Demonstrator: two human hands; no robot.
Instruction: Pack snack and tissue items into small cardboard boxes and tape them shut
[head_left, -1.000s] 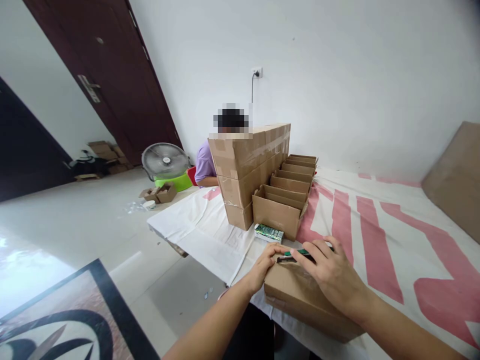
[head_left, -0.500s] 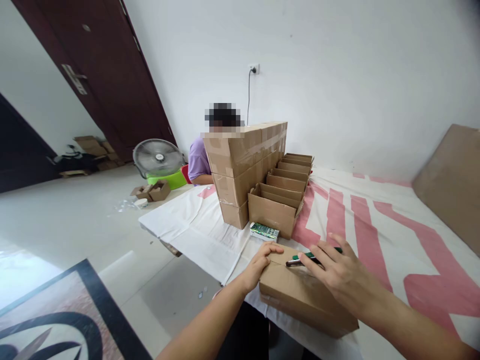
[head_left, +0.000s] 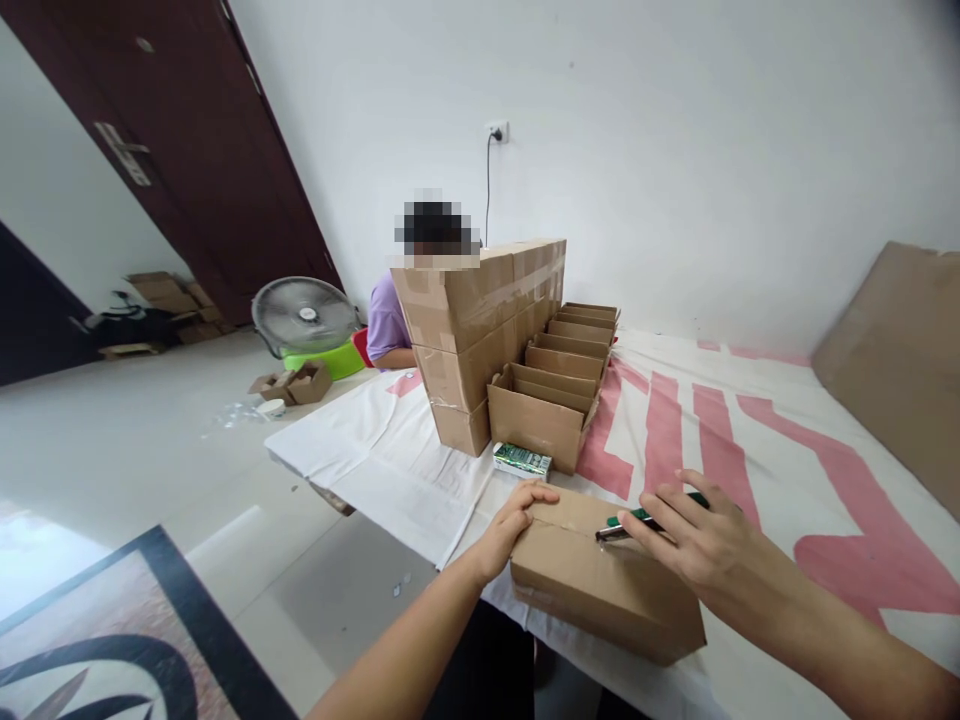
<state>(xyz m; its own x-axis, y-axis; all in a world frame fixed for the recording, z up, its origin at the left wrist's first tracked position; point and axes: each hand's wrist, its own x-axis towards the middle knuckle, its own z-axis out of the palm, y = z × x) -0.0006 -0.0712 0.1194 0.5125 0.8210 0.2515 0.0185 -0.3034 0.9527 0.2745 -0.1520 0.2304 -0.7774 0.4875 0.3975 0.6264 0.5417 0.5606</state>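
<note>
A closed cardboard box [head_left: 592,580] lies on the cloth-covered table in front of me, a seam running along its top. At its left end, my left hand [head_left: 517,525] grips the box, with fingers bent over the top. Closed around a green utility knife [head_left: 619,528] is my right hand [head_left: 686,530]. The knife's metal tip touches or nearly touches the top seam near the middle. Whether a blade is out is too small to tell. Just beyond the box lies a small green-and-white carton [head_left: 522,461].
Stacked taped boxes [head_left: 469,340] stand behind, beside a row of open cardboard boxes [head_left: 536,425]. A co-worker in a purple shirt [head_left: 387,325] sits beyond the stack. A fan [head_left: 307,315] stands on the floor at left. A large cardboard sheet [head_left: 892,370] leans at right.
The knife tip has moved right along the box's top seam with my right hand. My left hand stays on the box's left end. The view has shifted slightly.
</note>
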